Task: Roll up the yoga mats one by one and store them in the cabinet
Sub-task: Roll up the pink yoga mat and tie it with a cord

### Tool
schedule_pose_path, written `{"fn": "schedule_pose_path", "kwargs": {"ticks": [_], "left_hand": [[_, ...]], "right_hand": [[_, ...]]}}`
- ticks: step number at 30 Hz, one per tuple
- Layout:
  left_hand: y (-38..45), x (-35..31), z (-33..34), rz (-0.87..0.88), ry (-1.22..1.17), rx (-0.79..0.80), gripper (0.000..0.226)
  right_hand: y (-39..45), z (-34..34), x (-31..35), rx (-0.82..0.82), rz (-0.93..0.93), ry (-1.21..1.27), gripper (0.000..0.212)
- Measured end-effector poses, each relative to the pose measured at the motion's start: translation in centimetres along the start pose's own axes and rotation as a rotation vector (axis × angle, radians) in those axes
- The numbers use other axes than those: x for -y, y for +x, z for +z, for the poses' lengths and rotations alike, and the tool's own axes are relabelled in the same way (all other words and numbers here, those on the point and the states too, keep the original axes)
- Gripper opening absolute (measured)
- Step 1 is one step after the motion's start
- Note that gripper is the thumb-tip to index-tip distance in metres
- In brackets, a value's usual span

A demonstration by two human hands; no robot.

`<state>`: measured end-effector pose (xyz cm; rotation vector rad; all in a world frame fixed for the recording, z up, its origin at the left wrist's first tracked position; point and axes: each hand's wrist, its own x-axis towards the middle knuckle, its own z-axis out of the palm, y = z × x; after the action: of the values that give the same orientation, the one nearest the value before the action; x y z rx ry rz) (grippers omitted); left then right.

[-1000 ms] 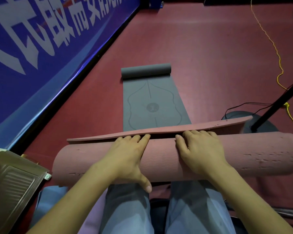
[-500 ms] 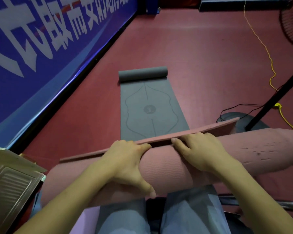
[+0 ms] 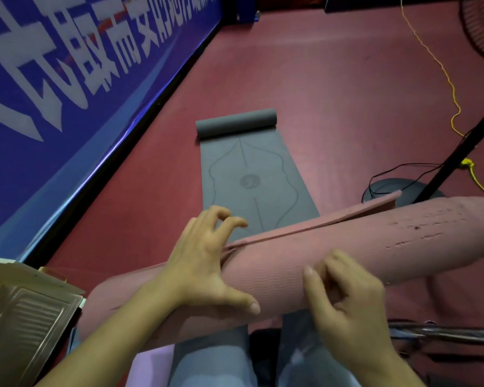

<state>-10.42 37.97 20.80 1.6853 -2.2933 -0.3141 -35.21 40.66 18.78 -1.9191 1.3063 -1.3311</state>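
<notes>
The right end of the pink yoga mat [image 3: 305,263] ran out of sight past the edge, and its left end was partly hidden behind the person's forearm, so its full length could not be judged. It was rolled nearly all the way and lay across the person's lap, tilted with its right end higher, the last loose flap [image 3: 333,219] standing off the roll along the top.

The left hand [image 3: 204,263] lay over the top of the roll with the thumb spread wide along the near side and the fingers curled up, lifted clear of the flap. The right hand [image 3: 344,300] touched the near face of the roll with bent fingers; whether it pinched anything could not be told through the blur.

Beyond it the grey yoga mat [image 3: 252,177] lay flat on the red floor [image 3: 333,93], only its far end rolled. At lower left stood a beige cabinet [image 3: 20,317], cut off by the edge, its contents not visible.

Half a second before, both hands had pressed flat at the flap's edge; the right hand had since dropped to the near side, and the roll had tilted more steeply.
</notes>
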Motion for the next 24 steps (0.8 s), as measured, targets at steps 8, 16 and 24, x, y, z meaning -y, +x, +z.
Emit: {"fn": "schedule_pose_path", "kwargs": {"ticks": [8,16,24], "left_hand": [[2.7,0.8,-0.5,-0.150,-0.160,0.461,0.110],[3.7,1.6,-2.2,-0.025,-0.096,0.095,0.129],[8.1,1.6,-4.7,-0.025,-0.281,-0.030,0.099]], "right_hand": [[-6.7,4.0,-1.6,0.210,1.178,1.052,0.090],[0.6,4.5,-1.7,-0.037,0.776,1.036,0.098],[8.9,4.2,-2.5,0.018,0.352,0.402,0.044]]}}
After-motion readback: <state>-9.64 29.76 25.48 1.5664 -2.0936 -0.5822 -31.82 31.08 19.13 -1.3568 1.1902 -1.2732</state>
